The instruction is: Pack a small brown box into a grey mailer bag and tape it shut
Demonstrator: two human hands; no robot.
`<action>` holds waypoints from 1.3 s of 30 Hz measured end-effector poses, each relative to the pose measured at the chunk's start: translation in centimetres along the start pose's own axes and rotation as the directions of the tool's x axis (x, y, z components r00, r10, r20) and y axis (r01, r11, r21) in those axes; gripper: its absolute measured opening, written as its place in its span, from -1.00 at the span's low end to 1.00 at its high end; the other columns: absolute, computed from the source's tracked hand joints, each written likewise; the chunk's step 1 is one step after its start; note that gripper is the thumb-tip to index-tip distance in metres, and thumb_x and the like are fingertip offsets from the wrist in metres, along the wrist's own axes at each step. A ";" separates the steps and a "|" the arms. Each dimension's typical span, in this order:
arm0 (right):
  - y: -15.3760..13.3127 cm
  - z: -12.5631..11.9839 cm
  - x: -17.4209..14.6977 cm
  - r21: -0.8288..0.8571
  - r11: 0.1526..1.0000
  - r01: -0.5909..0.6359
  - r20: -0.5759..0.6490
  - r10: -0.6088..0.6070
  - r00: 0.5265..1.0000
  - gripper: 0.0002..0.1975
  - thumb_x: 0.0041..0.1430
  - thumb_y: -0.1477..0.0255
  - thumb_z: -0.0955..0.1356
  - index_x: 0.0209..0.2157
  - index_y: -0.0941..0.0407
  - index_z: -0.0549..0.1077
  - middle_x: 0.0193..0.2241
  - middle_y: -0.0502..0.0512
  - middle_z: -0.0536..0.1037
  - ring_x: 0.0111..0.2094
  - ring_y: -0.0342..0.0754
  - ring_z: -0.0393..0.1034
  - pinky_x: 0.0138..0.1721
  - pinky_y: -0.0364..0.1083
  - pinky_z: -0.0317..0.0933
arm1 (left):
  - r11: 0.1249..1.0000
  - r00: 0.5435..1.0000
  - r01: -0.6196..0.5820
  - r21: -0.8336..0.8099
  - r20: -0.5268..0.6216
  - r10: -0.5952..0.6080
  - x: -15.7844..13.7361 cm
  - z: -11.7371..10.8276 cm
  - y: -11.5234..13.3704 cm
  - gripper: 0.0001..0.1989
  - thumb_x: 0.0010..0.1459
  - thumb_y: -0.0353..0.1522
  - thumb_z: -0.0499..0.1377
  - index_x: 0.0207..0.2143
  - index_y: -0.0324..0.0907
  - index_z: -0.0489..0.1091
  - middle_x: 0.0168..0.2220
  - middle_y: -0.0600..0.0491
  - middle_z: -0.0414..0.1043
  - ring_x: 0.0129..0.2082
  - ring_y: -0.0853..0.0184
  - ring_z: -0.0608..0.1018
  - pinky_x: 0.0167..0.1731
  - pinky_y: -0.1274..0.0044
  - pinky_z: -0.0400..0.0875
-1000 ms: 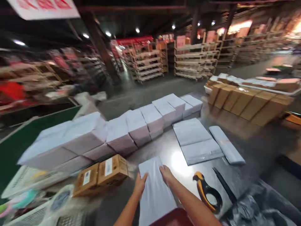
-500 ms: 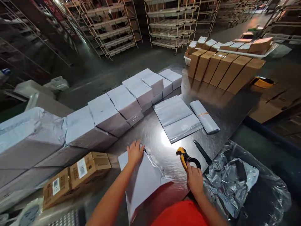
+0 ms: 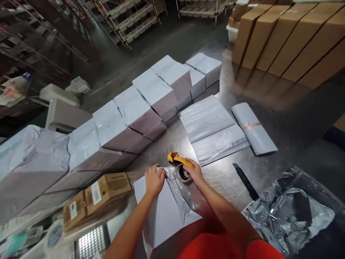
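Two-handed work at the near edge of the grey metal bench [image 3: 221,176]. The left hand [image 3: 155,181] closes thumb and fingers on the far end of a white, box-shaped package in plastic film [image 3: 167,216], lying at that edge; the right hand [image 3: 194,172] has its fingers clamped around a yellow-and-black handheld tape dispenser [image 3: 180,158], just beside the package. To an onlooker, the step seems best served by keeping the crinkled, shiny flap [image 3: 175,189] flat and the dispenser square to it.
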State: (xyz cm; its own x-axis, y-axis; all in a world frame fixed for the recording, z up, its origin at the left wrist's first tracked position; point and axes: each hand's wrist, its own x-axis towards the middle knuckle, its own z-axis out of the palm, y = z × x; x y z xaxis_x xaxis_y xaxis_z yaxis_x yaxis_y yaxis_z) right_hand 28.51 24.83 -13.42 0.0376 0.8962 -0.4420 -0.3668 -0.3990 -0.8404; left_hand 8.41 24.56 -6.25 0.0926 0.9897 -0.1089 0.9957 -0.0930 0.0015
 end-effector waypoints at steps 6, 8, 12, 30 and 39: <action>2.2 1.2 1.3 0.006 0.989 -0.147 0.240 0.141 0.961 -0.51 -0.16 0.26 0.46 -0.12 0.11 0.61 -0.14 0.14 0.64 -0.07 0.18 0.49 0.12 0.19 0.26 | 0.997 0.997 0.079 -0.011 -0.003 -0.079 0.1 0.0 -0.2 -0.66 0.33 -0.33 -0.07 0.00 -0.23 0.41 -0.02 -0.15 0.51 -0.03 0.09 0.50 -0.01 0.28 0.31; 2.3 1.1 1.5 0.005 0.992 -0.125 0.290 0.118 0.950 -0.52 -0.10 0.28 0.44 -0.08 0.09 0.60 -0.08 0.12 0.63 0.01 0.17 0.45 0.19 0.17 0.20 | 0.996 0.996 0.092 -0.016 0.004 -0.092 0.2 -0.1 -0.2 -0.65 0.33 -0.31 -0.07 0.02 -0.23 0.39 -0.01 -0.15 0.51 -0.03 0.08 0.49 -0.03 0.29 0.31; 1.8 1.0 2.3 -0.023 0.995 -0.100 0.361 0.101 0.927 -0.53 -0.07 0.32 0.43 -0.06 0.12 0.59 -0.07 0.15 0.61 0.01 0.15 0.44 0.17 0.14 0.20 | 0.990 0.990 0.140 -0.015 0.015 -0.140 0.3 -0.2 -0.3 -0.62 0.35 -0.29 -0.12 0.04 -0.24 0.37 0.02 -0.17 0.49 -0.01 0.05 0.48 -0.03 0.27 0.29; 4.9 -3.7 -4.5 0.025 0.984 -0.177 0.355 0.157 0.922 -0.44 -0.09 0.22 0.48 0.00 0.09 0.56 -0.11 0.09 0.62 -0.13 0.06 0.48 0.01 0.05 0.29 | 0.982 0.855 -0.111 0.152 0.519 0.016 6.8 -2.4 -2.2 -0.64 0.12 -0.04 0.15 -0.25 0.00 0.63 0.00 0.00 0.58 -0.09 0.16 0.60 -0.16 0.49 0.43; 5.7 -2.6 -4.1 0.033 0.974 -0.225 0.367 0.198 0.909 -0.51 -0.18 0.26 0.53 -0.14 0.11 0.60 -0.27 0.03 0.63 -0.23 0.00 0.47 0.07 0.07 0.27 | 0.919 0.977 -0.116 0.376 0.209 0.038 1.3 -5.4 0.9 -0.42 0.33 -0.16 -0.15 0.12 -0.35 0.41 0.27 -0.39 0.25 0.18 -0.13 0.37 0.10 0.10 0.28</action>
State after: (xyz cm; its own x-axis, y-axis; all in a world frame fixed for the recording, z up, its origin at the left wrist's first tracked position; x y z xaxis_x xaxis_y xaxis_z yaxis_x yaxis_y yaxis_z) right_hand 28.63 18.35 -17.20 -0.3798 0.8068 -0.4527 -0.3960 -0.5840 -0.7086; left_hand 9.47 26.31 -1.00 0.1264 0.9409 -0.3142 0.9015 -0.2411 -0.3594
